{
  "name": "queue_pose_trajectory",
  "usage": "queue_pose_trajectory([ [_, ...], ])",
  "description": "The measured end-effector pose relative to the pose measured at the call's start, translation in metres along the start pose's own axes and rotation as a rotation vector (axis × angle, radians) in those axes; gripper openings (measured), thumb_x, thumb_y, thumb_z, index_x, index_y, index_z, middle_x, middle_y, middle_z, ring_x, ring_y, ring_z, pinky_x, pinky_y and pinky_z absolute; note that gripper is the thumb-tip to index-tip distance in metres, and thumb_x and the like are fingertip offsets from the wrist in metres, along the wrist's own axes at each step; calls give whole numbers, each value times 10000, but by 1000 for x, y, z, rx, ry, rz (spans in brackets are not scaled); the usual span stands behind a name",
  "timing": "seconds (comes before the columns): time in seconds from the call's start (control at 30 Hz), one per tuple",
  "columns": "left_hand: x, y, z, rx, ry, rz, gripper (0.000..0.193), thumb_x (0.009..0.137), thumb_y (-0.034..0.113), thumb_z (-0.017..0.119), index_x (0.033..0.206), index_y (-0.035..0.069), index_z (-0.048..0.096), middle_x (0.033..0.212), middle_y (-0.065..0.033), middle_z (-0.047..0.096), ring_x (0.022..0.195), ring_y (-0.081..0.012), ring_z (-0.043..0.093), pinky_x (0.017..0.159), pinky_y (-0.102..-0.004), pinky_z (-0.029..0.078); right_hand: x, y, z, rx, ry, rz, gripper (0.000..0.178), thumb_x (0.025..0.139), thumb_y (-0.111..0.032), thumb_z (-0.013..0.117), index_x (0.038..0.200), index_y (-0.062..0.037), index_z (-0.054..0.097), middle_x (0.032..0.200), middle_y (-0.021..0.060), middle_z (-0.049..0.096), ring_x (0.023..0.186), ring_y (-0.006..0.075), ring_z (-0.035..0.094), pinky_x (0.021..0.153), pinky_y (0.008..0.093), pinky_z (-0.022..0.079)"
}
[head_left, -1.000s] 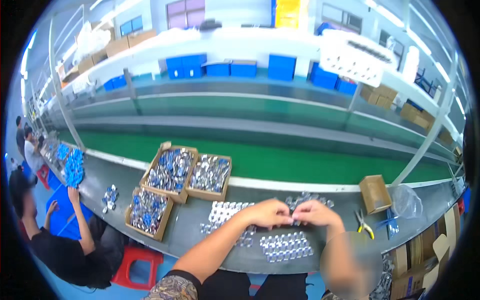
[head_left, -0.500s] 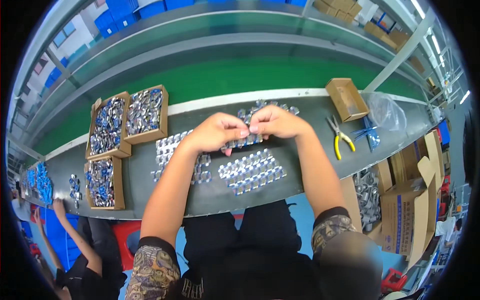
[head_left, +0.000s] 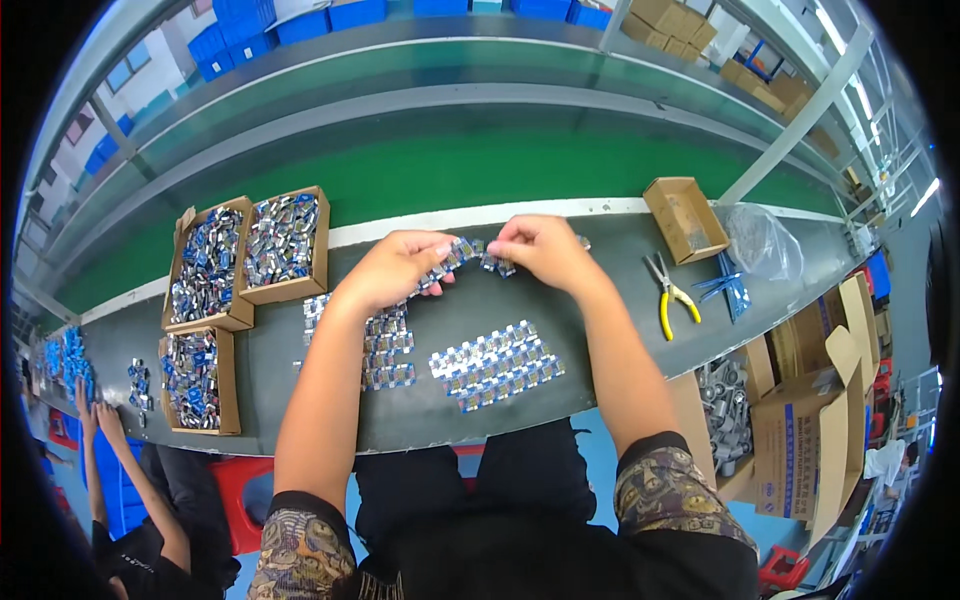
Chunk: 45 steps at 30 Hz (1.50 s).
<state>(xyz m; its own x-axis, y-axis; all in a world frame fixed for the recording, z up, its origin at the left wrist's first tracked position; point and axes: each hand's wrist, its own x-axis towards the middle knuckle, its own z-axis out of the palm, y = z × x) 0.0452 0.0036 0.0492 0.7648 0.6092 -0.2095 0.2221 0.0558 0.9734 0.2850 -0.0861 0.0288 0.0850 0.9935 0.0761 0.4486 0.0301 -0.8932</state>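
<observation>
My left hand (head_left: 393, 268) is closed on a strip of small blue-and-silver boards (head_left: 460, 255), its far end showing past my fingertips. Just right of it, my right hand (head_left: 540, 250) pinches at a small blue-and-silver piece (head_left: 497, 264); whether this joins the strip is unclear. My right hand hides part of the loose pieces behind it. Nearer me on the bench, several rows of the same boards lie side by side as one group (head_left: 497, 365). A second group of rows (head_left: 390, 348) is partly covered by my left forearm.
Cardboard trays full of such pieces (head_left: 205, 265) stand at the left. An open cardboard box (head_left: 688, 220), yellow-handled pliers (head_left: 673, 298), blue ties (head_left: 728, 290) and a plastic bag (head_left: 765, 240) lie right. A carton of grey parts (head_left: 725, 410) is beyond the edge. A co-worker's hands (head_left: 100, 415) work at far left.
My hands, earlier together at the fingertips, have moved slightly apart. My left hand has shifted left with the strip, now tilted. The whole view has shifted a little.
</observation>
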Motion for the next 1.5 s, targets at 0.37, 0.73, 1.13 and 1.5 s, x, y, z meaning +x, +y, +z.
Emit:
queue_pose_trajectory([
  [0.37, 3, 5, 11, 55, -194, -95, 169, 984, 214, 628, 996, 46, 634, 840, -61, 708, 634, -102, 656, 532, -231, 494, -12, -25, -1, -39, 55, -28, 216, 926, -222, 688, 926, -11, 738, 747, 74, 687, 690, 111, 586, 639, 304, 480],
  [0.73, -9, 10, 14, 71, -276, -62, 188, 956, 182, 676, 992, -2, 693, 845, -49, 702, 633, -122, 661, 552, -266, 542, -17, -23, 0, 192, -533, -16, 274, 942, -322, 692, 836, -69, 683, 673, -11, 593, 625, 62, 532, 561, 244, 425],
  [1.13, 8, 5, 6, -242, -64, 20, 274, 1003, 196, 588, 1150, -30, 641, 922, -140, 719, 706, -166, 696, 622, -267, 571, -8, -20, -24, 124, -17, 105, 175, 922, -201, 719, 911, -27, 716, 751, 9, 673, 626, 61, 564, 549, 223, 440],
  [1.5, 4, 1, 25, -6, -197, 36, 230, 972, 242, 609, 1005, 36, 707, 738, -91, 708, 517, -143, 650, 445, -275, 524, -20, -16, -11, -121, 52, 53, 256, 926, -190, 658, 733, -22, 662, 619, -19, 570, 565, 66, 508, 509, 249, 386],
])
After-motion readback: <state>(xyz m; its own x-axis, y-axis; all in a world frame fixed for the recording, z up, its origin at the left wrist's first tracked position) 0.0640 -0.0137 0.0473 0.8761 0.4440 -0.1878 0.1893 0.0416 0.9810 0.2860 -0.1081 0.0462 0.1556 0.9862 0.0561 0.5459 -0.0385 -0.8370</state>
